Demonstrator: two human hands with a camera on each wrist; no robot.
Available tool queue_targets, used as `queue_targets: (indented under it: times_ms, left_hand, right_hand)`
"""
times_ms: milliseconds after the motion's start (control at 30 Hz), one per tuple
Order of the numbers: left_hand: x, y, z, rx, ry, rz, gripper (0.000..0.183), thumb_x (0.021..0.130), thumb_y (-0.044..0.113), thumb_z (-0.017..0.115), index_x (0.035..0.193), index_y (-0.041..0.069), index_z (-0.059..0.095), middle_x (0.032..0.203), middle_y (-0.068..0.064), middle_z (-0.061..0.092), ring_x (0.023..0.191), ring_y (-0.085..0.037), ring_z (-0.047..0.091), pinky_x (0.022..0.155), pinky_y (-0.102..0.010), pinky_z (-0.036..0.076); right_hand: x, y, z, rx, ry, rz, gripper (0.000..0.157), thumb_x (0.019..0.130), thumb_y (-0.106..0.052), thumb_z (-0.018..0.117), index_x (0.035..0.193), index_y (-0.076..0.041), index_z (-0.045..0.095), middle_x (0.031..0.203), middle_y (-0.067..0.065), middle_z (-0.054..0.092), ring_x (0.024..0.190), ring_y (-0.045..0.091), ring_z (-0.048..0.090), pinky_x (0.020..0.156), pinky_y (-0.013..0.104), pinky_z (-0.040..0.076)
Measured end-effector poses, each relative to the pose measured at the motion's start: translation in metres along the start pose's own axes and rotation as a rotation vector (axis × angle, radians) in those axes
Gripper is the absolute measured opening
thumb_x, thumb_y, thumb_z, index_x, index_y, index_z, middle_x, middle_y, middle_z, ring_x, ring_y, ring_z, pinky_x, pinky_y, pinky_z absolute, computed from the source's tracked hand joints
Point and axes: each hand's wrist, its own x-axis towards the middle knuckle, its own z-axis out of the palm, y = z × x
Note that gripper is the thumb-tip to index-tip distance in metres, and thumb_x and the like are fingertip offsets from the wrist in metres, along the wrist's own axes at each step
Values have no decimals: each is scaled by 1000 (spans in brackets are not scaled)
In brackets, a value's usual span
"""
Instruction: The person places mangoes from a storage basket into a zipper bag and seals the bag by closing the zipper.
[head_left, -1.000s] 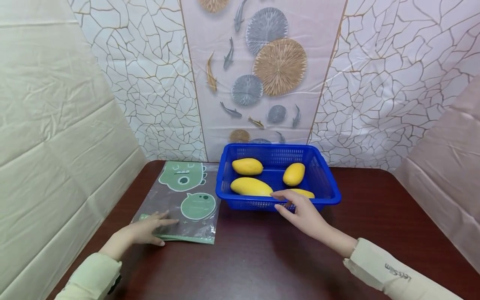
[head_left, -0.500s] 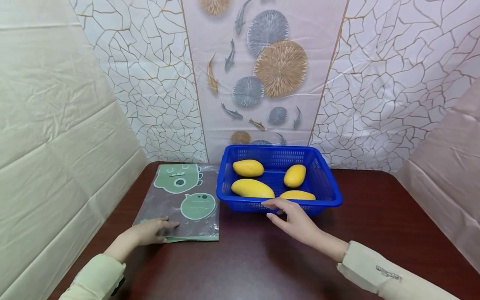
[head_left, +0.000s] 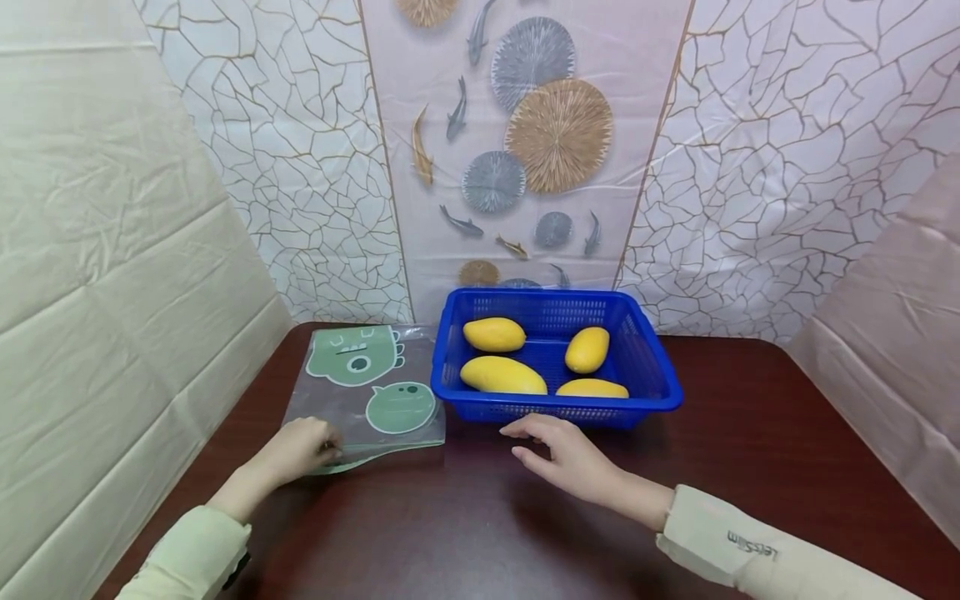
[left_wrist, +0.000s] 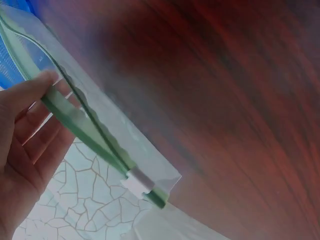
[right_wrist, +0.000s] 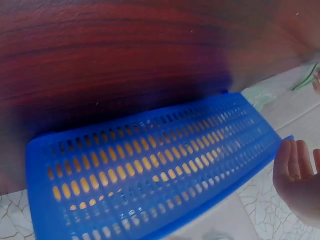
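Step looks like left hand [head_left: 303,450] lifting bag [head_left: 341,408] by its mouth: fingers pinch the green zip strip [left_wrist: 82,134], mouth gapping, slider [left_wrist: 138,183] at one end. Bag's near the table [head_left: 480,533]'s back left corner. Right hand [head_left: 566,458]: fingers loosely bent, nothing held, just off basket [head_left: 647,405]'s front edge. Next move probably needs right fingers on the free lip. Count: 1 bag, 1 slider, 1 basket at back edge, 4 mangoes [head_left: 502,375] inside.

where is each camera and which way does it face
Head: worn there, looking forward and down at bag, basket and fruit; left grip, right grip, sleeves show.
Left wrist: worn there, facing the bag's mouth; left grip shows.
Right wrist: worn there, facing the basket's side; right grip shows.
Head and left wrist share bag, left grip.
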Motion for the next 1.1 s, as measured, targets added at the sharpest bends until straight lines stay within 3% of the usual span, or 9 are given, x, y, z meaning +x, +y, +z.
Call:
queue_targets:
  times_ms: [267, 433, 600, 967, 1100]
  left_hand:
    - [3, 0, -2, -7, 27, -24, 13, 70, 14, 78, 63, 19, 68, 61, 13, 63, 56, -2, 54, 52, -23, 41]
    - [5, -3, -1, -83, -25, -24, 13, 70, 17, 78, 63, 19, 68, 60, 14, 62, 56, 3, 50, 53, -20, 41]
    - [9, -6, 1, -179, -83, 44, 9, 77, 17, 73, 69, 16, 72, 66, 10, 67, 60, 2, 56, 55, -20, 45]
    - [7, -9, 3, -325, -199, 36, 14, 84, 9, 65, 72, 10, 71, 68, 7, 66, 60, 4, 49, 56, -19, 43]
    - [6, -10, 1, -285, -178, 22, 12, 82, 5, 64, 73, 8, 71, 68, 5, 67, 60, 2, 52, 56, -20, 44]
  right_hand:
    - [14, -9, 21, -13, -93, -60, 24, 90, -14, 59, 113, -9, 65, 109, 1, 68, 102, 14, 62, 88, 32, 50]
    - [31, -18, 41, -70, -231, -77, 28, 91, -16, 59, 116, -7, 64, 112, 2, 67, 105, 15, 60, 93, 32, 48]
    - [42, -24, 58, -103, -354, -57, 32, 91, -17, 58, 121, -6, 61, 118, 5, 64, 111, 17, 58, 96, 33, 46]
    - [44, -22, 68, -111, -383, -19, 33, 91, -16, 58, 122, -5, 60, 121, 7, 63, 116, 20, 57, 99, 36, 45]
    - [48, -22, 73, -108, -387, -43, 33, 91, -16, 59, 122, -6, 60, 120, 6, 63, 114, 18, 57, 98, 33, 45]
